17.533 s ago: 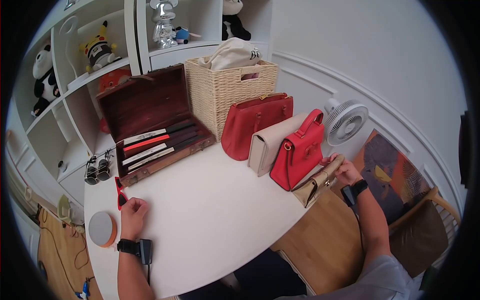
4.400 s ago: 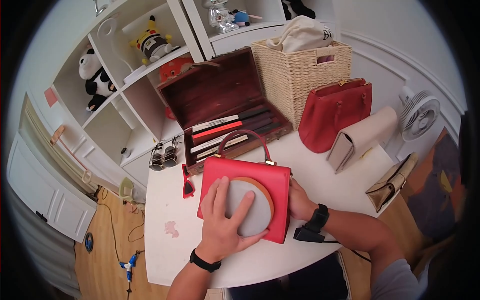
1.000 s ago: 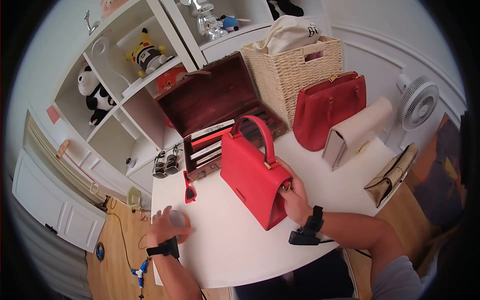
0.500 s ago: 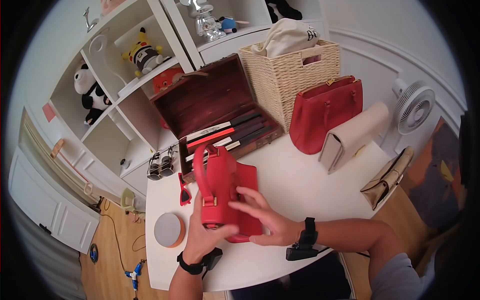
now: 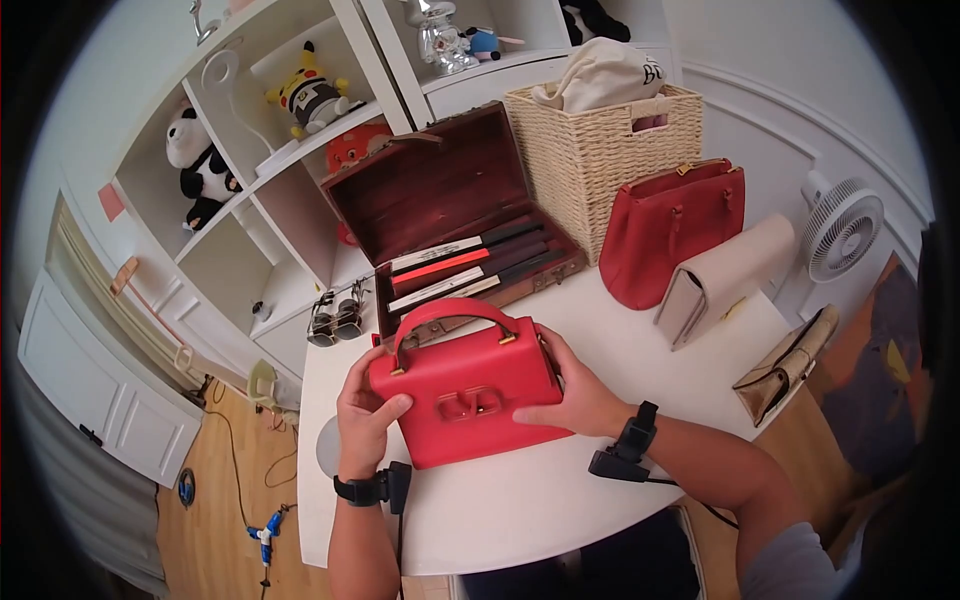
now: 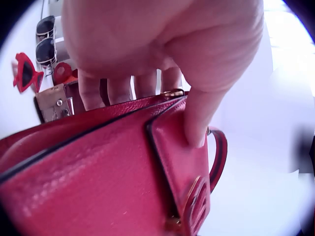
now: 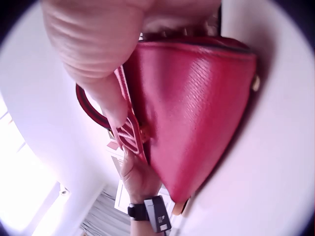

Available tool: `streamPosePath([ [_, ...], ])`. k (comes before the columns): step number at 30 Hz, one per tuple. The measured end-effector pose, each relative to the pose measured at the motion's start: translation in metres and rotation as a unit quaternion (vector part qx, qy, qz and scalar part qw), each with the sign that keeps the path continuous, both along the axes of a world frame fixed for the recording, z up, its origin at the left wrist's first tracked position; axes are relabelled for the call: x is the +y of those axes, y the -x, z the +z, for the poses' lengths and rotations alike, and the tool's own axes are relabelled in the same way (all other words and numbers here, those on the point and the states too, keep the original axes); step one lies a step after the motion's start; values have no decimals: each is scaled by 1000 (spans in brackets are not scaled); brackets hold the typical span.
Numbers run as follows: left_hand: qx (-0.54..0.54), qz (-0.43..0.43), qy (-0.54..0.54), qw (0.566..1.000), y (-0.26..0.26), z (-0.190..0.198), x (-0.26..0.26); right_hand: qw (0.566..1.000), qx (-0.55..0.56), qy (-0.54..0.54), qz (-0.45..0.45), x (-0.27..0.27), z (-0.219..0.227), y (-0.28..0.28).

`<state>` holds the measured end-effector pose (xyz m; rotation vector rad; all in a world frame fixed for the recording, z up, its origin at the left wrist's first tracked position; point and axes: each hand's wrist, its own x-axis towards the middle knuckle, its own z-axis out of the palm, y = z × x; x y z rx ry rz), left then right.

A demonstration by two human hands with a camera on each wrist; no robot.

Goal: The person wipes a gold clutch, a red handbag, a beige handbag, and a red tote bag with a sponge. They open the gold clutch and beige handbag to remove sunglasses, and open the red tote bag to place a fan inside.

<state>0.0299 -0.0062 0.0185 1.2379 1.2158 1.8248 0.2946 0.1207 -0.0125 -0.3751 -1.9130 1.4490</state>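
Observation:
A red handbag [image 5: 485, 385] with a raised top handle [image 5: 450, 309] and a V-shaped emblem is held between both hands over the white table. My left hand [image 5: 368, 415] grips its left side, thumb on the front flap, fingers [image 6: 118, 88] behind. On the other side my right hand [image 5: 585, 392] holds the bag, its thumb lying across the front near the emblem [image 7: 129, 135]. The handbag's back is hidden in the head view. A round grey-topped block [image 5: 328, 447], orange-sided in earlier views, lies on the table, partly covered by my left hand.
Behind the handbag stands an open wooden case [image 5: 440, 195] with several long flat boxes. Sunglasses [image 5: 336, 320] lie at its left. A wicker basket [image 5: 560, 150], darker red bag [image 5: 655, 245], beige bag [image 5: 720, 275] and gold clutch [image 5: 785, 365] line the right; beyond is a fan [image 5: 843, 230].
The handbag left the row on the right for the near middle. My left hand pressed the round block against its back, then set it down left. The bag was turned; its emblem faces me.

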Motion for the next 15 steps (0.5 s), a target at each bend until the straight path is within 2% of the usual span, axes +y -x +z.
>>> streamPosePath([
  [1, 21, 46, -10, 999, -3, -1, 2, 1000, 5, 26, -10, 5, -10, 3],
  [2, 21, 46, -10, 999, -4, -4, 3, 998, 9, 52, -21, 10, -17, 6],
  [3, 181, 182, -30, 966, -4, -10, 5, 998, 8, 51, -20, 15, -21, 7],
  [4, 332, 311, -46, 889, -5, -14, 4, 997, 35, 60, -18, 18, -24, 9],
  [5, 394, 333, -69, 854, -7, -14, 1, 995, 62, 71, -16, 19, -26, 9],
  [6, 394, 333, -69, 854, -11, -11, -2, 995, 63, 71, -15, 20, -24, 10],
  [10, 568, 234, -124, 779, -43, 2, -4, 990, 95, 101, -19, 25, -21, 6],
  [13, 597, 209, -94, 769, -56, 1, 0, 989, 99, 110, -4, 27, -20, 5],
  [15, 570, 209, -74, 791, -56, -5, 1, 988, 107, 106, 13, 31, -26, 6],
])
